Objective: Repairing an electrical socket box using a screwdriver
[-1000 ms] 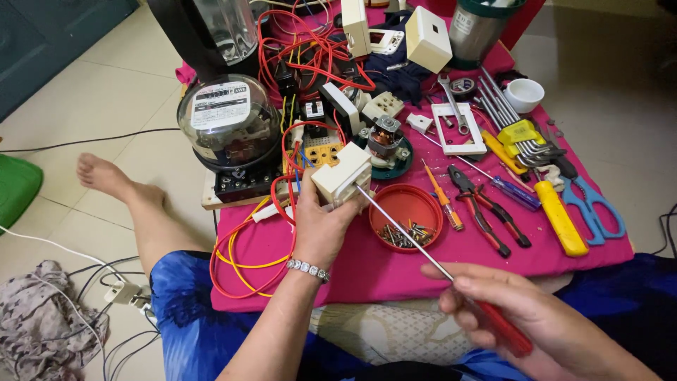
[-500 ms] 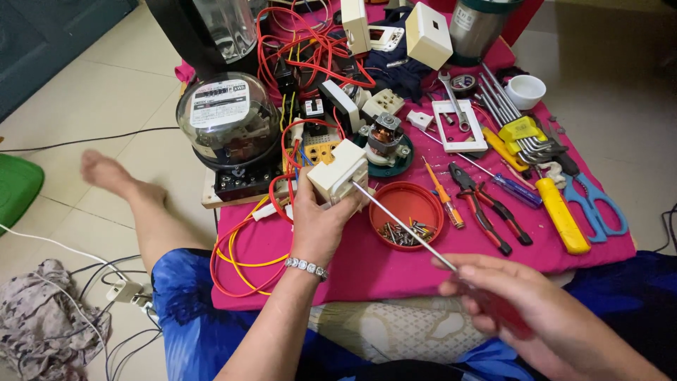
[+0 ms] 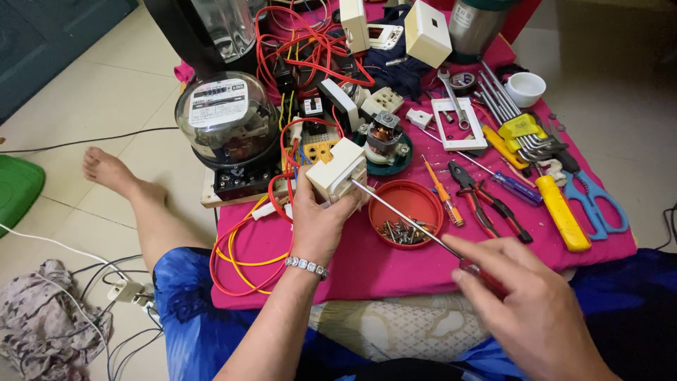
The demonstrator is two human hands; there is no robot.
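My left hand [image 3: 319,224] grips a cream plastic switch box [image 3: 336,170] with red wires running out of it, held up over the pink cloth [image 3: 338,261]. My right hand [image 3: 525,303] is closed around the red handle of a long screwdriver [image 3: 405,214]. Its metal shaft slants up to the left and the tip touches the side of the box. Just under the shaft sits a red round lid [image 3: 407,213] holding several small screws.
A round glass electricity meter [image 3: 227,125] stands at the left on a wooden board. Red and yellow wires [image 3: 243,264], a small motor [image 3: 386,137], pliers [image 3: 486,201], small screwdrivers, hex keys [image 3: 525,134], a yellow-handled tool [image 3: 560,212] and blue scissors [image 3: 598,204] lie about. My bare leg [image 3: 134,204] stretches out left.
My right hand has slid up the screwdriver toward the box, and the shaft now lies a little flatter. The left hand and box have barely moved.
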